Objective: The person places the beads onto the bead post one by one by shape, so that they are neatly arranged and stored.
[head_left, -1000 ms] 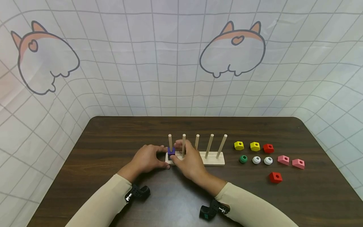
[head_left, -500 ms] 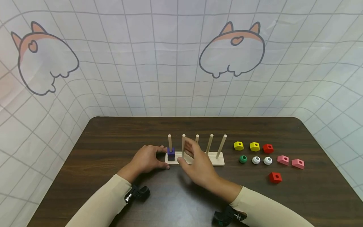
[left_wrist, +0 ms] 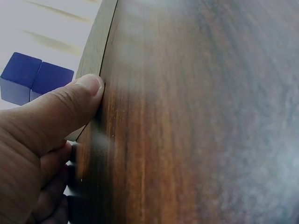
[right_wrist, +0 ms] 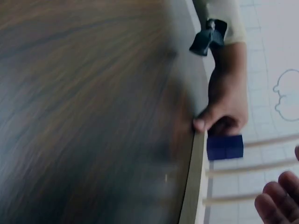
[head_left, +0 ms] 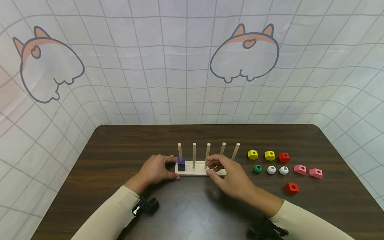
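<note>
Rightward along the pegged board (head_left: 196, 172), the right hand (head_left: 230, 175) has drawn off the purple blocks (head_left: 181, 165); I see it loosely bent, holding nothing, by the board's right half. From here, the blocks sit on the leftmost peg (head_left: 179, 151), where the left hand (head_left: 155, 169) grips the board's left end, thumb (left_wrist: 70, 100) against its front edge.

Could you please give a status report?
Left hand gripping pegboard at left end. Right hand empty, near right half. Leftmost peg loaded. Loose pieces off to the right.
</note>
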`<action>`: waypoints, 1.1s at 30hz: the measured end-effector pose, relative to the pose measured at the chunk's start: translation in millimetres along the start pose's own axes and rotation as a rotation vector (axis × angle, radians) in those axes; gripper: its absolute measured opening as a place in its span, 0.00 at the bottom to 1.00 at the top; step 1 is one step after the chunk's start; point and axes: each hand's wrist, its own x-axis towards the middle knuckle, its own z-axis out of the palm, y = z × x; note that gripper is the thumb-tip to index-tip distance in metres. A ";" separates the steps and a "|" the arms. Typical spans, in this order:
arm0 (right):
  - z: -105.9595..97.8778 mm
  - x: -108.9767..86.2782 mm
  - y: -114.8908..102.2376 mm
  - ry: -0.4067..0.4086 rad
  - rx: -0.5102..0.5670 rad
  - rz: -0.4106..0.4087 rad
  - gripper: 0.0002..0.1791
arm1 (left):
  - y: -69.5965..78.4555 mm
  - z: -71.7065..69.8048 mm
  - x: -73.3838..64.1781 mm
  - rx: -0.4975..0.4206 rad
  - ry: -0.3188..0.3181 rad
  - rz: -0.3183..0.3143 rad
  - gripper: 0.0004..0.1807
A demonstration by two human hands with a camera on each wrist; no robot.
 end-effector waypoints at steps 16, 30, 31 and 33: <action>-58.7 -34.5 28.2 0.025 -0.147 -0.068 0.22 | -1.2 0.9 -1.1 -0.003 0.010 0.011 0.36; -104.2 -60.7 51.2 0.118 -0.302 0.033 0.22 | -0.2 -0.2 -0.6 -0.005 0.002 0.001 0.36; -107.5 -62.7 53.2 0.121 -0.309 0.042 0.22 | 0.2 -0.5 -0.8 -0.007 0.001 -0.002 0.36; -114.0 -66.8 57.2 0.128 -0.332 0.054 0.23 | 0.6 -0.7 -1.0 -0.006 0.001 -0.004 0.36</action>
